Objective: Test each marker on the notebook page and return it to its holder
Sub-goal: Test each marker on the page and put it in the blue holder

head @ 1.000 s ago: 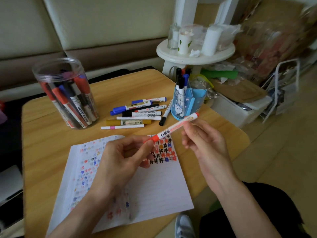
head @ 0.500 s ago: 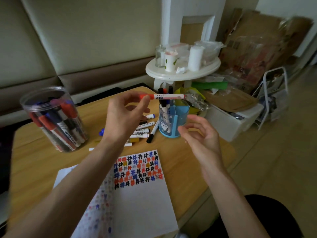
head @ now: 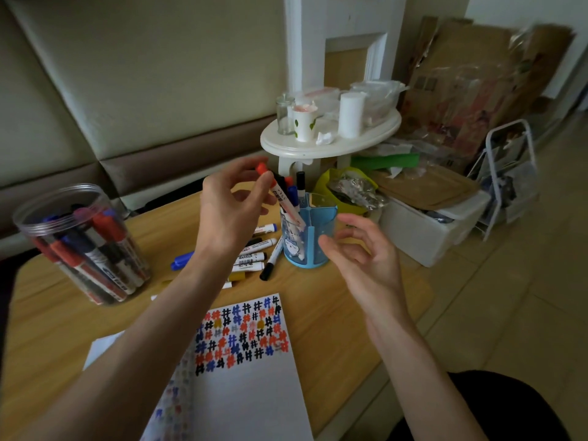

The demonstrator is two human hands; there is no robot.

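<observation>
My left hand (head: 234, 208) pinches a white marker with a red cap (head: 280, 194), tilted, its lower end inside the blue holder (head: 310, 238) that stands on the wooden table (head: 47, 313). Black, blue and red capped markers stand in the holder. My right hand (head: 366, 261) hovers open just right of the holder, holding nothing. The notebook page (head: 248, 370) lies near the table's front edge with rows of coloured hash marks on it. Several loose markers (head: 254, 257) lie on the table behind my left wrist.
A clear plastic jar (head: 81, 243) full of markers stands at the table's left. Behind the table are a sofa (head: 127, 84) and a small white round stand (head: 331, 138) with cups. A white bin (head: 432, 224), bags and cardboard crowd the floor on the right.
My left hand alone now holds the red-capped marker; it has swung from level above the table to tilted, tip down into the blue holder. My right hand let go and opened.
</observation>
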